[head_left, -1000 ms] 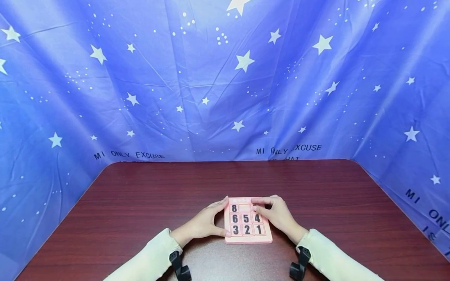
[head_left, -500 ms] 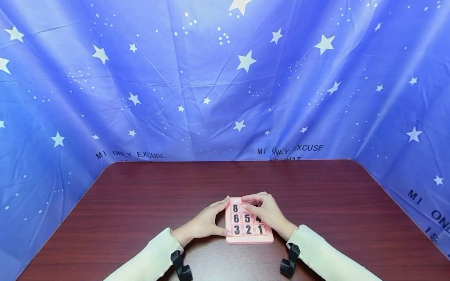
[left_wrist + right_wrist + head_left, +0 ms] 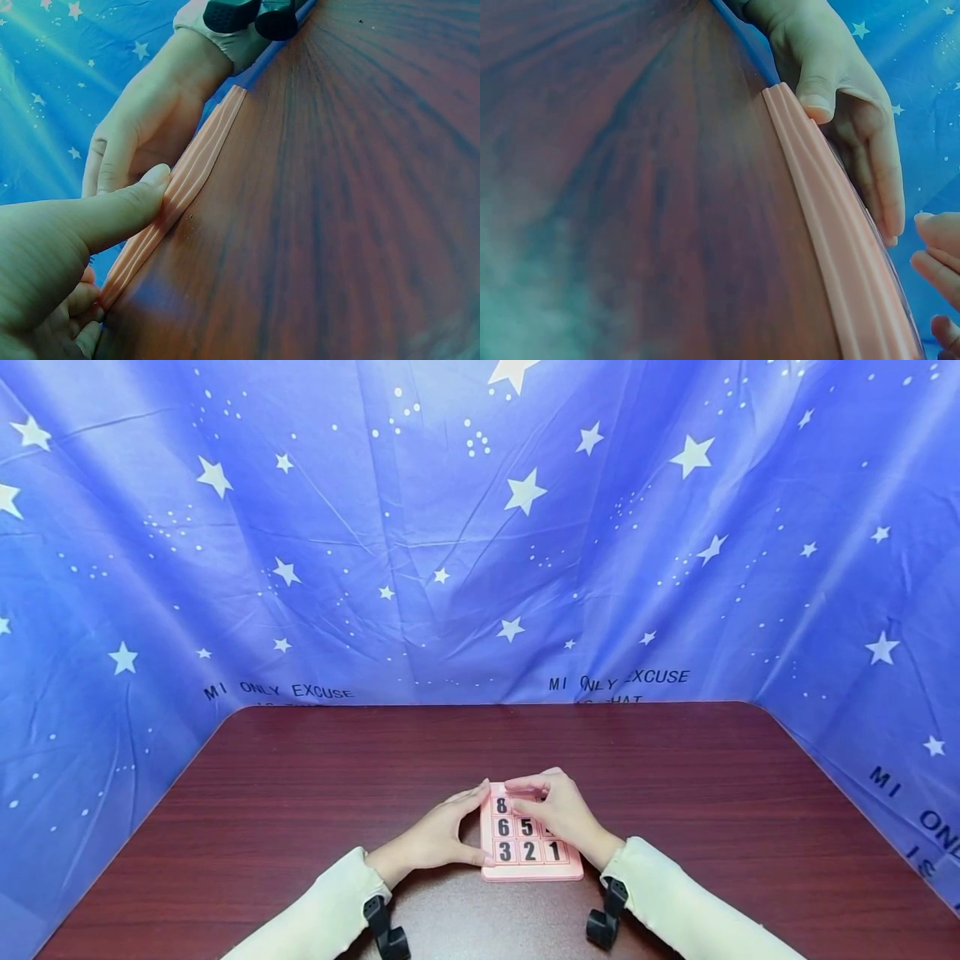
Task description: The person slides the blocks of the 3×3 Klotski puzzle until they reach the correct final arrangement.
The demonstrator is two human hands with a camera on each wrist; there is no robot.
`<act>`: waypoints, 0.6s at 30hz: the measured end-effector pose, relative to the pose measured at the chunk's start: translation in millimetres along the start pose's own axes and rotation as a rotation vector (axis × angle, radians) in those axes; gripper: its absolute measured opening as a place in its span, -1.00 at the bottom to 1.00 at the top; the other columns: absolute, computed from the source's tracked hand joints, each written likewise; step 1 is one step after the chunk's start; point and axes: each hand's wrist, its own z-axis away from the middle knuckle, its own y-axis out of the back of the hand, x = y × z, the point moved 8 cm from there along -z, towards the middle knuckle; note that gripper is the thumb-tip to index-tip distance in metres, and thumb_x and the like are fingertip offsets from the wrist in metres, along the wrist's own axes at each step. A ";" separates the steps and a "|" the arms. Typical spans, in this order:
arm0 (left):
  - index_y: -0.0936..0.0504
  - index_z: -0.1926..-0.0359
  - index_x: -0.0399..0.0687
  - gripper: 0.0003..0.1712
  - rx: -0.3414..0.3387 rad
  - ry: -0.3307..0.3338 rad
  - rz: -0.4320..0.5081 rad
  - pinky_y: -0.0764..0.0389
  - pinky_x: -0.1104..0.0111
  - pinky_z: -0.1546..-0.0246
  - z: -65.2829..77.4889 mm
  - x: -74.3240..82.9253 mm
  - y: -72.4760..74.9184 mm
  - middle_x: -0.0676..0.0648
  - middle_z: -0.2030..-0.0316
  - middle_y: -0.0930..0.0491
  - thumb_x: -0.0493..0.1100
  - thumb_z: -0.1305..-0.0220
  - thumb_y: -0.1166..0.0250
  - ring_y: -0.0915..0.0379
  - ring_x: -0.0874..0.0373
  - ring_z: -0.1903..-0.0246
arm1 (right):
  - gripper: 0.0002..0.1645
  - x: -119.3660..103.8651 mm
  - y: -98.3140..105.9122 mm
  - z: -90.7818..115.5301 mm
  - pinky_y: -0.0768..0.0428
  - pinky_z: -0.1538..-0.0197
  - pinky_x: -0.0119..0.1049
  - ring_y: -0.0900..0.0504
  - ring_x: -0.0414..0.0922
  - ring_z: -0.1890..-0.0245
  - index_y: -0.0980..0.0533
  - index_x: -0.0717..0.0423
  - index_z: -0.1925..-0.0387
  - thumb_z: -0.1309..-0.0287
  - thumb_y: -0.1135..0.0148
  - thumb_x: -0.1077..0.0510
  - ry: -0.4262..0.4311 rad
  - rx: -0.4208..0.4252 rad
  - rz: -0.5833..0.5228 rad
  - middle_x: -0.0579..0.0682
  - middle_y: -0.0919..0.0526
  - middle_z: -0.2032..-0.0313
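A pink number slide puzzle (image 3: 532, 874) lies on the table, its black digits facing up. Tiles 8, 6, 5, 3, 2 and 1 show at least in part in the head view. My left hand (image 3: 435, 835) holds the puzzle's left side, thumb at the near left corner and fingers at the far left corner. My right hand (image 3: 558, 810) reaches over the top row from the right, its thumb and forefinger extended beside the 8 tile (image 3: 501, 806). It hides the rest of that row and the tile below at right. In the left wrist view, the left thumb (image 3: 135, 202) lies against the puzzle's edge.
The dark red wood-grain table (image 3: 337, 752) has rounded far corners. A blue star-printed cloth (image 3: 420, 527) hangs behind it and along both sides. A black wrist camera (image 3: 386, 928) is strapped at the left cuff, another black wrist camera (image 3: 607, 914) at the right.
My right hand has slid left across the puzzle's top row, from the 7 at the right to beside the 8, covering the formerly visible gap. My left hand keeps its hold.
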 end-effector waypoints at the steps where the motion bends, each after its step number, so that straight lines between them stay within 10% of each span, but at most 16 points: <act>1: -0.10 -0.39 -0.33 0.16 -0.001 -0.002 0.003 -0.10 0.03 -0.34 0.1 0.7 0.2 -0.18 -0.42 -0.06 0.04 0.12 -0.52 0.00 -0.04 -0.38 | -0.65 -1.1 -0.7 -0.4 -0.39 0.24 -0.37 -0.40 -0.17 0.28 -0.70 0.04 0.17 0.12 -0.44 0.19 0.000 -0.003 0.002 -0.12 -0.66 0.34; 18: -0.10 -0.39 -0.32 0.16 -0.003 -0.002 0.006 -0.10 -0.01 -0.33 0.5 1.6 0.0 -0.18 -0.42 -0.04 0.05 0.11 -0.51 0.01 -0.06 -0.38 | -0.71 -3.8 -12.5 -1.3 -0.37 0.30 -0.39 -0.34 -0.23 0.34 -0.72 -0.01 0.21 0.09 -0.45 0.19 0.068 -0.027 0.050 -0.19 -0.59 0.46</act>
